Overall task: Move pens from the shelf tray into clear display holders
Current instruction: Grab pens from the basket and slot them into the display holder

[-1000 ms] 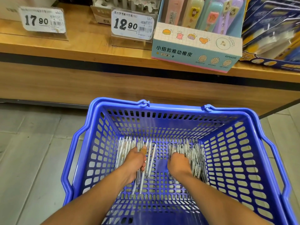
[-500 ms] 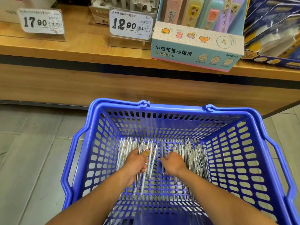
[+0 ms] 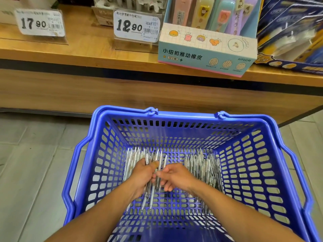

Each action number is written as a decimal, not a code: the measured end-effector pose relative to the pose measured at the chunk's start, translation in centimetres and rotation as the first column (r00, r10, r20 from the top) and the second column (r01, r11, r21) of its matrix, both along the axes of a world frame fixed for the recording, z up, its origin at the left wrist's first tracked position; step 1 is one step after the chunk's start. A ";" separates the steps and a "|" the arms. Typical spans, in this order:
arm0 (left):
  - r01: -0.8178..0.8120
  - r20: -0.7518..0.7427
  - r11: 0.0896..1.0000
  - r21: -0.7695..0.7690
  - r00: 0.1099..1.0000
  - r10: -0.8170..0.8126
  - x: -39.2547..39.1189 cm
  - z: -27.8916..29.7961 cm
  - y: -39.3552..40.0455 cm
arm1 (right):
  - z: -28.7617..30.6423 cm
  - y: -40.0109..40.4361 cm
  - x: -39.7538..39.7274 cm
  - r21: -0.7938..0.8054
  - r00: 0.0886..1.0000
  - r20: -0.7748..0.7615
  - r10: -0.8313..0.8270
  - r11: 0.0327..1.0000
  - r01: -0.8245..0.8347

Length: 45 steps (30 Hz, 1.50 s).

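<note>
Clear-barrelled pens lie loose on the floor of a blue plastic basket, split into one heap toward its right wall and a second heap at the left, where the person's left hand is curled round a bundle of pens whose tips fan out below the palm. The right hand reaches across with its fingers bent toward that bundle, touching or all but touching it; whether it actually pinches a pen cannot be told from this angle. The step in hand looks like gathering a handful before carrying it to the display holders, none of which is in view. To do it well, the right hand should probably square the loose ends against the left palm so that the pens lie parallel and point one way, since the splayed tips could catch in the basket's slots or slip free on the lift. A modest bundle seems safer than a full fist, as the smooth barrels are likely to slide against each other. Behind the basket stands a wooden shelf carrying two price cards, 17.90 and 12.90, beside a pastel box of push erasers and dark blue packets at the far right.
</note>
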<state>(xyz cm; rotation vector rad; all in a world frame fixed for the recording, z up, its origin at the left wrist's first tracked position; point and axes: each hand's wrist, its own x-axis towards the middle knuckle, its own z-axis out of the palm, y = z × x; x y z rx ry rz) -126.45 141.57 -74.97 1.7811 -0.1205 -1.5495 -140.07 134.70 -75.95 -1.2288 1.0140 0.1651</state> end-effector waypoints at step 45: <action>-0.078 -0.004 0.997 0.004 0.997 0.078 0.2 -1.2 0.0 | -3.4 -1.0 -2.5 -0.498 0.747 -0.663 -0.050 0.774 -0.391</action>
